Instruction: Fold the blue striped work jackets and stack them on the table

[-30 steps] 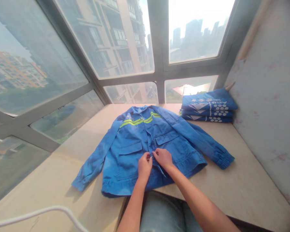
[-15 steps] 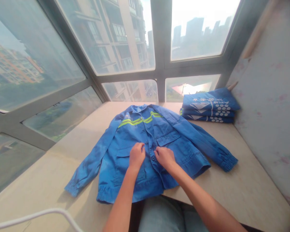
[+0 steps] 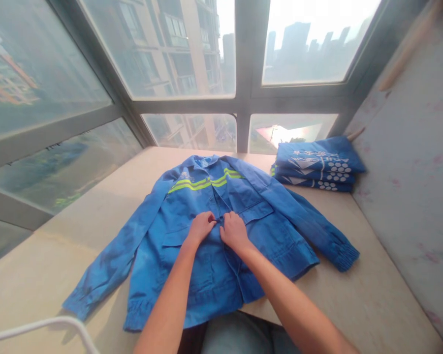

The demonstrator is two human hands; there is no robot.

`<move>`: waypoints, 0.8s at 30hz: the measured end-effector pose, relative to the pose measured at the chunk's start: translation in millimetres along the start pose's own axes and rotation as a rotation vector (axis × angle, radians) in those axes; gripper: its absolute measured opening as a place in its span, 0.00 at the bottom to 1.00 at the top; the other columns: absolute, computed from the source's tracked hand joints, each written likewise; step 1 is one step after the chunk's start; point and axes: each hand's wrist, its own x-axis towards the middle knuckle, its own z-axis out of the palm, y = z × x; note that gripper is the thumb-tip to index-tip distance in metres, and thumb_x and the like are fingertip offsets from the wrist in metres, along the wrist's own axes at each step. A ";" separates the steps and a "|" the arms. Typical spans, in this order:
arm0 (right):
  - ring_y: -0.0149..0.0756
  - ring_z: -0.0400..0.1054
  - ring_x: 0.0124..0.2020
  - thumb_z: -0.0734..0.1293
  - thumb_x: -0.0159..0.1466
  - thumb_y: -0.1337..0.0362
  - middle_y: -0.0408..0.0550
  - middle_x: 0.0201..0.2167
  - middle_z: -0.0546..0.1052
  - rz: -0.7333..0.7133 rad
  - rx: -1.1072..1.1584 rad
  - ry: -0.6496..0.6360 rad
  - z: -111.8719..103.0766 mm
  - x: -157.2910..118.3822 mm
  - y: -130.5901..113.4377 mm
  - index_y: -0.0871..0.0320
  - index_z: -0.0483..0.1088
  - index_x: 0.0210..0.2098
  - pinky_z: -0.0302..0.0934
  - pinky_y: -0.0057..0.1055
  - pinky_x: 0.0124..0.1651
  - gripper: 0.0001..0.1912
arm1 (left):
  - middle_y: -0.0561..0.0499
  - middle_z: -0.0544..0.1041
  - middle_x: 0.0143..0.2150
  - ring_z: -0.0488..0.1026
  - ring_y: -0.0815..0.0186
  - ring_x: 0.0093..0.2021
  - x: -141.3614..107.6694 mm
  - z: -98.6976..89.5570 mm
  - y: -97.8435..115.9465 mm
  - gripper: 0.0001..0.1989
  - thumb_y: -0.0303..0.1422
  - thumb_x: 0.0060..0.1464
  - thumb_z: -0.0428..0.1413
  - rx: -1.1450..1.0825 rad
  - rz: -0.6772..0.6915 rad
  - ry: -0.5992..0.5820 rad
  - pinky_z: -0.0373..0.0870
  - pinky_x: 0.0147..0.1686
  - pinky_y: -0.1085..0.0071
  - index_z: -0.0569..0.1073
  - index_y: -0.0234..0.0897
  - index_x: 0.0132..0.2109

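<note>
A blue work jacket (image 3: 195, 196) with yellow-green stripes lies front side up, its collar toward the window and both sleeves spread out. At the middle of its front opening, my left hand (image 3: 203, 227) pinches the edge of the cloth. Close beside it on the right, my right hand (image 3: 234, 230) has its fingers closed on the other front edge. The two hands almost touch. The button or fold between the fingertips is too small to make out. Above the hands, the front edges lie slightly apart.
The jacket rests on a pale wooden surface (image 3: 372, 295). Folded blue garments (image 3: 317, 164) with white prints are stacked at the back right, by the patterned wall (image 3: 421, 196). A white cable (image 3: 40, 324) curves across the front left. Windows rise behind.
Both hands have moved up the front opening and closer together, and now grip the cloth edges. The view has shifted slightly, and the left sleeve side sits lower in it.
</note>
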 end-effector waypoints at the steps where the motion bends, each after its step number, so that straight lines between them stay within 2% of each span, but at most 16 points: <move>1: 0.43 0.68 0.46 0.63 0.65 0.67 0.59 0.45 0.73 0.013 -0.038 -0.021 -2.2 1.2 0.2 0.62 0.70 0.45 0.61 0.34 0.46 0.10 | 0.50 0.78 0.34 0.74 0.64 0.35 -0.6 -1.0 0.0 0.02 0.27 0.53 0.59 -0.009 0.004 0.005 0.65 0.37 0.72 0.76 0.38 0.35; 5: 0.41 0.70 0.43 0.61 0.65 0.72 0.59 0.42 0.75 0.042 -0.083 -0.053 -10.4 5.3 0.7 0.61 0.72 0.44 0.62 0.33 0.43 0.10 | 0.49 0.79 0.37 0.75 0.63 0.38 -7.6 -5.0 4.8 0.03 0.29 0.55 0.58 -0.017 -0.008 0.071 0.65 0.38 0.71 0.77 0.39 0.37; 9: 0.47 0.68 0.47 0.65 0.62 0.73 0.62 0.44 0.74 0.027 -0.104 -0.065 -17.1 1.7 -1.5 0.62 0.74 0.44 0.63 0.35 0.42 0.11 | 0.48 0.79 0.36 0.74 0.61 0.39 -15.5 -8.3 12.6 0.04 0.30 0.56 0.57 -0.018 -0.060 0.159 0.65 0.39 0.70 0.77 0.39 0.39; 14: 0.53 0.66 0.51 0.68 0.56 0.76 0.66 0.45 0.75 0.083 -0.013 -0.094 -24.0 1.3 -5.5 0.66 0.77 0.43 0.63 0.42 0.46 0.15 | 0.51 0.80 0.31 0.75 0.64 0.33 -10.2 4.3 17.2 0.04 0.32 0.56 0.58 -0.129 -0.140 0.189 0.66 0.37 0.72 0.77 0.39 0.35; 17: 0.50 0.71 0.46 0.67 0.56 0.75 0.64 0.41 0.78 0.143 0.051 -0.098 -25.3 7.0 2.6 0.64 0.78 0.40 0.63 0.39 0.44 0.13 | 0.50 0.80 0.30 0.76 0.65 0.32 -5.4 19.9 16.4 0.05 0.32 0.56 0.57 -0.214 -0.189 0.208 0.67 0.35 0.72 0.77 0.38 0.35; 19: 0.46 0.73 0.42 0.66 0.58 0.71 0.58 0.39 0.80 0.170 0.116 -0.087 -25.4 10.1 10.4 0.60 0.78 0.40 0.63 0.35 0.41 0.13 | 0.49 0.81 0.32 0.77 0.64 0.34 -5.1 28.0 15.6 0.05 0.31 0.56 0.56 -0.251 -0.200 0.225 0.67 0.36 0.71 0.77 0.37 0.35; 22: 0.37 0.74 0.39 0.62 0.62 0.66 0.48 0.38 0.81 0.145 0.237 -0.049 -22.7 11.9 15.5 0.56 0.77 0.48 0.64 0.28 0.40 0.17 | 0.48 0.82 0.35 0.77 0.63 0.35 -7.8 33.4 14.7 0.06 0.31 0.57 0.56 -0.292 -0.183 0.241 0.67 0.37 0.71 0.78 0.38 0.37; 24: 0.34 0.74 0.39 0.60 0.63 0.65 0.46 0.40 0.81 0.119 0.353 0.021 -17.7 12.3 11.8 0.56 0.75 0.51 0.65 0.26 0.43 0.19 | 0.48 0.82 0.36 0.77 0.62 0.36 -9.9 33.8 14.4 0.07 0.31 0.57 0.55 -0.315 -0.176 0.253 0.68 0.37 0.70 0.78 0.38 0.37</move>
